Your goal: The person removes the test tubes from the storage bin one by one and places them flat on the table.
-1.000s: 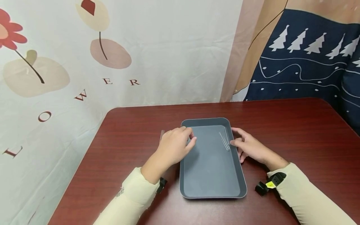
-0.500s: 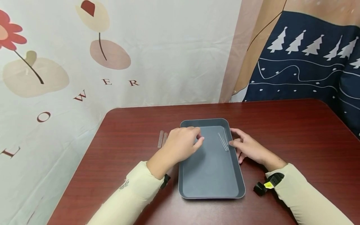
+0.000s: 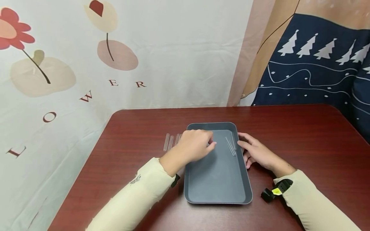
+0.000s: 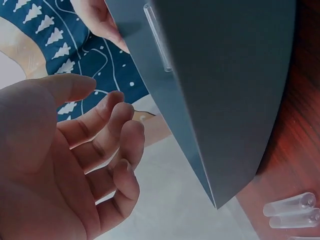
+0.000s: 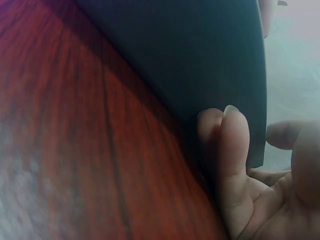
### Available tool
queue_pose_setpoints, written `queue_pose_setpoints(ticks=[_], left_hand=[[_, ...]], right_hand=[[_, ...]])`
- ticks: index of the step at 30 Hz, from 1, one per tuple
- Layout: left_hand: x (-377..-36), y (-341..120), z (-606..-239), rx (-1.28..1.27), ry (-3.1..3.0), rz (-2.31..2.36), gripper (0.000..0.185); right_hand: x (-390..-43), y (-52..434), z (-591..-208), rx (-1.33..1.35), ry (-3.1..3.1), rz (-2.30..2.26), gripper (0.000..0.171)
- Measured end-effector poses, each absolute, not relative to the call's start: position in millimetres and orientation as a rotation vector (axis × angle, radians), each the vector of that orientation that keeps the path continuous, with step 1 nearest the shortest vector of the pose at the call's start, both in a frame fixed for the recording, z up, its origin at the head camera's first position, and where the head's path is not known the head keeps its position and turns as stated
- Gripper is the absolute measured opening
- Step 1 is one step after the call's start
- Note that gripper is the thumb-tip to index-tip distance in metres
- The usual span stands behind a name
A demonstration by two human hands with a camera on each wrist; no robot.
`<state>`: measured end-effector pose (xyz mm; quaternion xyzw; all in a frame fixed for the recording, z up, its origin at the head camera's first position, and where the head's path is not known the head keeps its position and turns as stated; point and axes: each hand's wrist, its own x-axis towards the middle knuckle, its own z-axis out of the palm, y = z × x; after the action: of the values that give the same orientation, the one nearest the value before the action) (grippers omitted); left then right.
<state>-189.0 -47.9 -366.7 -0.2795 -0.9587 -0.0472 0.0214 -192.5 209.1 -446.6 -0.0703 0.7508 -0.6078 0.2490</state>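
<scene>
My left hand (image 3: pixel 192 146) hovers over the left part of a grey rectangular tray (image 3: pixel 218 189). In the left wrist view its fingers (image 4: pixel 120 115) are loosely bent, with nothing between them and the thumb. Two thin clear tubes (image 3: pixel 230 147), which look like test tubes, lie inside the tray by its right wall. My right hand (image 3: pixel 255 150) holds the tray's right edge. Its thumb (image 5: pixel 284 135) is at the rim and its fingers (image 5: pixel 234 142) lie against the outer wall. Several more clear tubes (image 3: pixel 166 142) lie on the table left of the tray, partly hidden by my left hand.
The tray stands on a dark red wooden table (image 3: pixel 138 125). Behind it hangs a pale cloth (image 3: pixel 179 64) with flower prints and letters. A navy cloth (image 3: pixel 306 77) with white trees hangs at the right.
My left hand has moved to the right over the tray, uncovering more of the tubes on the table. The right hand stays at the tray's edge. Both tubes in the tray lie as before.
</scene>
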Motion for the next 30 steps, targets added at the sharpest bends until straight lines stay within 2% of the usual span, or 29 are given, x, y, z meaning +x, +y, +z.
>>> queue_pose_setpoints(ticks=[14,30], left_hand=[[-202,-30,-369,-0.891,-3.145,-0.053,0.026],[-207,-17,-356,-0.954,-3.212,0.103,0.039]], right_hand=[[-193,209,-448,-0.177,1.992,-1.681,0.056],[-193,211,-447,-0.199,1.981,-1.686,0.058]])
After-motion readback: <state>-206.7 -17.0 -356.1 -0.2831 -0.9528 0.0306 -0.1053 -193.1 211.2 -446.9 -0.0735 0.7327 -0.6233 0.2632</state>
